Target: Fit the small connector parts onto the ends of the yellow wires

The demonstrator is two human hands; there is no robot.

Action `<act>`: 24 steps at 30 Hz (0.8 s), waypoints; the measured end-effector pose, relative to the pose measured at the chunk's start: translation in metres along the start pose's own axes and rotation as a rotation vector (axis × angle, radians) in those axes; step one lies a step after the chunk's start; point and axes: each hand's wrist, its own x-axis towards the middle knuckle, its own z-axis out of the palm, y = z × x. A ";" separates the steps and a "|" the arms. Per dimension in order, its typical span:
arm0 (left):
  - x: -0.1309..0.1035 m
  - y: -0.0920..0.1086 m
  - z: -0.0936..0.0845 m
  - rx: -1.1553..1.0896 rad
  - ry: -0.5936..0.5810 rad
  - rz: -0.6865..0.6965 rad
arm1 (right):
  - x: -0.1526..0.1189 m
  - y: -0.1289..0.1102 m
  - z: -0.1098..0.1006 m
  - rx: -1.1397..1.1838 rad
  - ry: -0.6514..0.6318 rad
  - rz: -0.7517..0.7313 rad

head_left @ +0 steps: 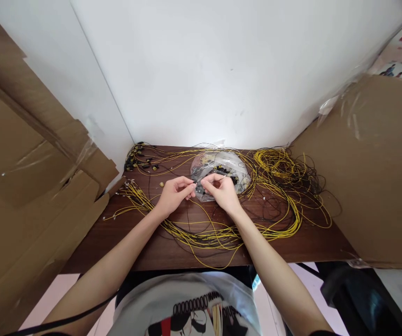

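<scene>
White wall and cardboard panels enclose a brown worktop. Yellow and black wires sweep along its near side, with a loose tangle at the right. Near the middle, the left hand and right hand face each other before a plastic bag of dark parts — both closed in a pinch, their contents too small to tell.

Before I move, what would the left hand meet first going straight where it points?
Likely the right hand, facing it across a small gap; depth against the plastic bag behind is unclear.
</scene>
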 end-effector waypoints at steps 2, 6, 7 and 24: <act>0.000 0.000 -0.001 0.007 -0.024 0.002 | -0.001 -0.001 0.002 0.001 -0.022 -0.020; -0.001 -0.002 -0.002 0.029 -0.064 0.008 | -0.003 -0.004 0.004 -0.020 -0.062 -0.062; -0.001 -0.002 -0.002 0.037 -0.064 0.007 | -0.003 -0.005 0.005 -0.022 -0.066 -0.065; 0.000 0.001 -0.001 0.019 0.026 -0.025 | -0.001 -0.002 -0.003 -0.070 0.006 -0.016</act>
